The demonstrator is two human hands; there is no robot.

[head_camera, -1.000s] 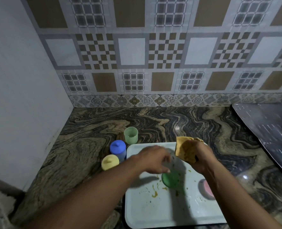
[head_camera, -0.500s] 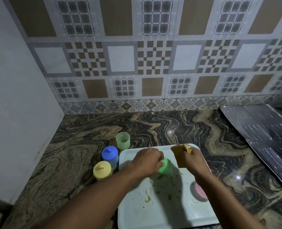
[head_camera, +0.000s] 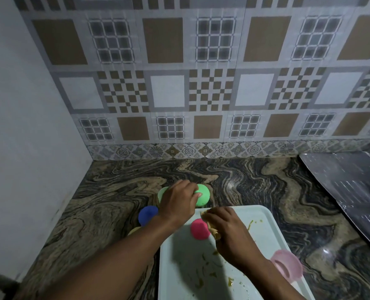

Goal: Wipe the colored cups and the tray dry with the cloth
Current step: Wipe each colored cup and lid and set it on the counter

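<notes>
My left hand (head_camera: 177,202) grips a bright green cup (head_camera: 203,198) upside down on the counter just beyond the white tray (head_camera: 266,221). A pale green cup (head_camera: 162,192) shows behind that hand. A blue cup (head_camera: 147,215) and a sliver of a yellow cup (head_camera: 134,230) stand left of the tray, partly hidden by my forearm. My right hand (head_camera: 229,230) holds the crumpled tan cloth (head_camera: 212,228) beside a red cup (head_camera: 199,229) on the tray. A pale pink cup (head_camera: 287,265) sits at the tray's right edge. Yellow-green smears mark the tray.
The marbled stone counter (head_camera: 288,202) runs to a tiled back wall and a plain wall on the left. A shiny metal sheet (head_camera: 353,191) lies tilted at the right.
My left hand carried the bright green cup off the tray to the counter by the pale green cup. My right hand with the cloth dropped down beside the red cup.
</notes>
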